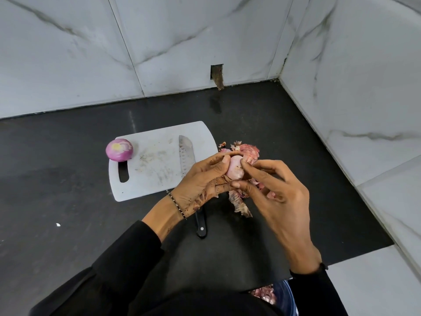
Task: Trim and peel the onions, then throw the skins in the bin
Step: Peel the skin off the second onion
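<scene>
My left hand [200, 181] grips a pale pink onion [235, 168] held above the right edge of the white cutting board [157, 165]. My right hand [273, 192] pinches the onion's top with thumb and forefinger. A peeled purple onion [119, 149] sits on the board's far left corner. Loose onion skins [249, 150] lie on the black counter behind the hands, and more skins [240, 205] lie below them. A knife lies along the board's right side, its blade [185, 156] on the board and its black handle [201, 224] on the counter.
The black counter [57, 179] meets marble-tiled walls at the back and right. A blue bin [284, 295] holding onion skins [264, 295] shows at the bottom, below the counter's front edge. A small white scrap [58, 224] lies on the counter at the left.
</scene>
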{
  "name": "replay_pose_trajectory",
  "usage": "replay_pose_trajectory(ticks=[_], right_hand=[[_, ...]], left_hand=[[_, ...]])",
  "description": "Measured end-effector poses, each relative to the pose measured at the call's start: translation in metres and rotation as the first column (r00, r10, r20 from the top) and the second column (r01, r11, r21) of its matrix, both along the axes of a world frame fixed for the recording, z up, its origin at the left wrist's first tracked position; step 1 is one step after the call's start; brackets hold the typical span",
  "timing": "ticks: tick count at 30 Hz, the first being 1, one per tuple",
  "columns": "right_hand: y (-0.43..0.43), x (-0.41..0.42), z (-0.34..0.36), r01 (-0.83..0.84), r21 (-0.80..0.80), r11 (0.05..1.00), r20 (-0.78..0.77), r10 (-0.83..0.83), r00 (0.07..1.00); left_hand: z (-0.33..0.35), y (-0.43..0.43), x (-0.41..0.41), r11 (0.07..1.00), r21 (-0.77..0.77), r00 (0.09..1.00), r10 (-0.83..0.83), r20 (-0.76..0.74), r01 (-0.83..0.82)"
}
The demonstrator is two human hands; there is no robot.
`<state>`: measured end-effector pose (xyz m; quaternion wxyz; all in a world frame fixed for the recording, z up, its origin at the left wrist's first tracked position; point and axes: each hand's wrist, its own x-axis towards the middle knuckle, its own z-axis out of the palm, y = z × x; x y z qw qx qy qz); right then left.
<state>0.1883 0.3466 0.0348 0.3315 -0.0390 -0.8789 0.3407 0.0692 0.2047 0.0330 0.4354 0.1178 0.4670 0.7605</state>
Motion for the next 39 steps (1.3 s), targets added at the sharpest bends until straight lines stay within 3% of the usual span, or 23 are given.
replay_pose_trajectory(ticks=[4, 8, 15, 29, 34, 39], right_hand=[[-0.006, 0.001, -0.009, 0.040, 0.100, 0.994, -0.105, -0.029, 0.994], [-0.013, 0.003, -0.015, 0.008, 0.099, 0.995, -0.159, 0.008, 0.987], [-0.017, 0.002, 0.002, 0.008, -0.115, 0.993, -0.062, -0.016, 0.998], [-0.012, 0.003, 0.018, -0.091, -0.283, 0.955, 0.056, 0.111, 0.992], [-0.014, 0.002, 0.018, -0.125, -0.317, 0.940, 0.105, 0.165, 0.981], [-0.017, 0.001, 0.025, -0.033, -0.364, 0.931, 0.101, 0.075, 0.992]], left_hand=[[-0.002, -0.001, -0.002, 1.000, -0.012, 1.000, 0.011, -0.019, -0.011], [0.000, 0.000, -0.002, 1.000, -0.021, 1.000, 0.002, 0.004, -0.002], [0.000, -0.005, -0.003, 0.997, 0.071, 0.998, -0.032, 0.056, 0.028], [0.004, -0.009, 0.001, 0.995, 0.077, 0.997, -0.072, 0.017, 0.070], [0.005, -0.010, 0.004, 0.993, 0.096, 0.994, -0.075, 0.074, 0.068], [0.003, -0.009, 0.004, 0.992, 0.114, 0.990, -0.061, 0.128, 0.047]])
